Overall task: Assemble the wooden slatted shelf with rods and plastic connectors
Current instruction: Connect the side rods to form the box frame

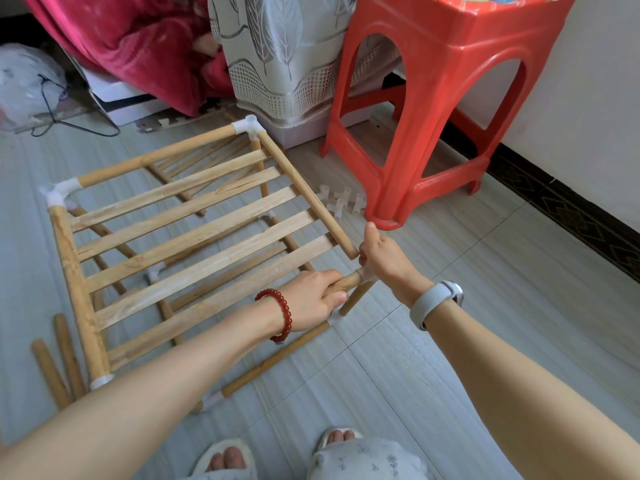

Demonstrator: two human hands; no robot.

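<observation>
The wooden slatted shelf (180, 233) stands on the floor, its top tier of slats framed by round rods and white plastic corner connectors (247, 128). My left hand (311, 299) grips the near front rod (343, 284) close to its right end. My right hand (384, 259) holds a white connector (365, 273) at the near right corner, where that rod meets a short leg rod (356, 297). The right side rod (308, 195) ends bare just beside this connector, apart from it. A lower tier of slats shows through the gaps.
Several spare white connectors (341, 200) lie by the foot of a red plastic stool (433, 109). Two loose rods (59, 358) lie at the left on the floor. A wire hanger (76, 112), a plastic bag and draped fabric are at the back. My slippered feet (225, 459) are below.
</observation>
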